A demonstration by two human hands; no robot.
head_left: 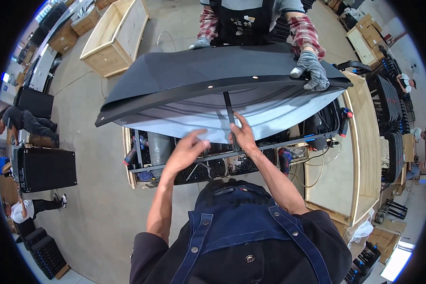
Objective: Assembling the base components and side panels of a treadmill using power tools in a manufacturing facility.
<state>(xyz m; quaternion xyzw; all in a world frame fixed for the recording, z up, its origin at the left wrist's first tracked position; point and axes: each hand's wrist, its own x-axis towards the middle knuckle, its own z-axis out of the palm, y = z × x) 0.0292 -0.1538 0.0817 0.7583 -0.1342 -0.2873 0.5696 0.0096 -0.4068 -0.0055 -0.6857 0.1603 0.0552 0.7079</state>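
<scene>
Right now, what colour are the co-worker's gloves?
Grey gloves, clearest in the head view, gripping the dark panel.

Co-worker in the black apron: cut off above the chest by the top edge. Wide curved black panel hides most of the open wooden crate under it. Left hand motion-blurred. Crate contents too dark and cluttered to identify.
</scene>
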